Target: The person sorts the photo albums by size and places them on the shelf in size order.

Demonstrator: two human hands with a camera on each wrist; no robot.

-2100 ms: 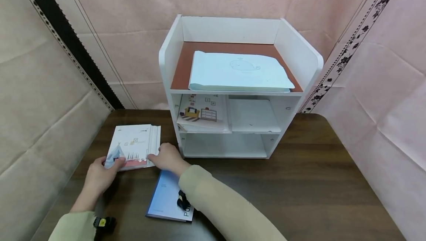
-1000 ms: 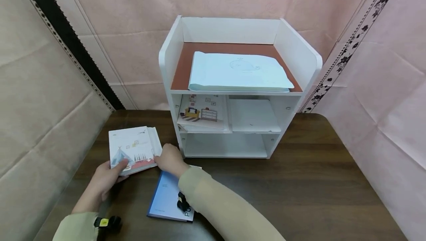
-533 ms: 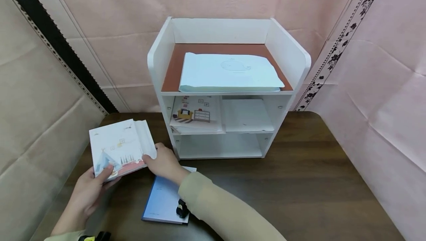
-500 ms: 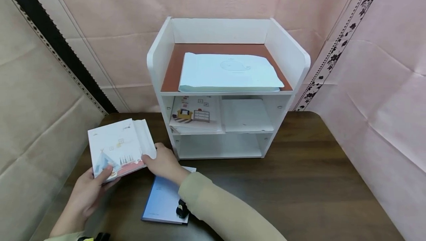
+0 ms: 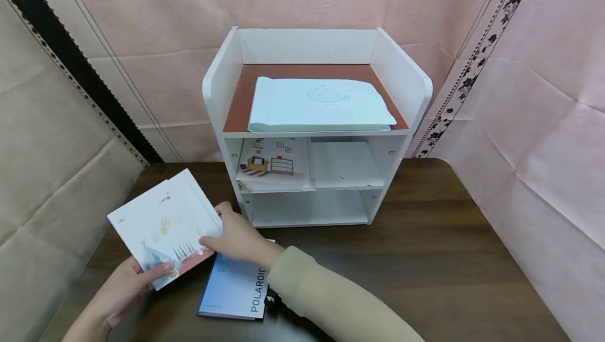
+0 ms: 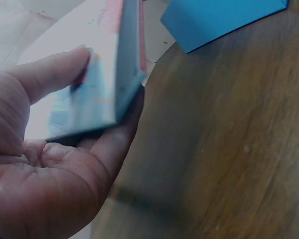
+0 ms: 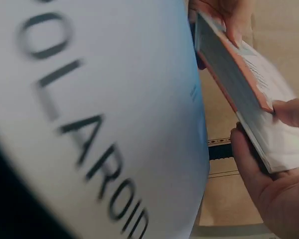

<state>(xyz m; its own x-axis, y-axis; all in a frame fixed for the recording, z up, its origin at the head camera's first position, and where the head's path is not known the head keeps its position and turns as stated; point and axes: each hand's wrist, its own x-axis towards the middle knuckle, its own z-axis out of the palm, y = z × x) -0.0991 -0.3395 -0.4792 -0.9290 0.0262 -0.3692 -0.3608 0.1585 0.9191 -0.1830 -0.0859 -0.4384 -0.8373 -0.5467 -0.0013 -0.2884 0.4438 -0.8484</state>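
Both hands hold a small stack of white-covered notebooks (image 5: 165, 216) above the table's left side; the top cover shows a blue tent and a pink band. My left hand (image 5: 118, 292) grips the near left corner, its thumb on the cover and fingers beneath, as the left wrist view shows of the notebooks (image 6: 107, 55). At the right edge my right hand (image 5: 238, 237) pinches the stack, thumb on top; in the right wrist view its fingers lie under the notebooks (image 7: 229, 74). A blue book lettered POLAROID (image 5: 231, 287) lies on the table below the right wrist.
A white shelf unit (image 5: 218, 87) stands at the back of the brown wooden table (image 5: 425, 258). Its top tier bears pale sheets with a whale drawing (image 5: 321, 105). Illustrated booklets (image 5: 274, 166) lie at the left of its middle tier. Pale cloth walls (image 5: 534, 137) surround the table.
Both hands have raised the notebook stack off the table. It has turned and shifted left toward me. More of the blue book's lettering shows. The head view has shifted slightly.
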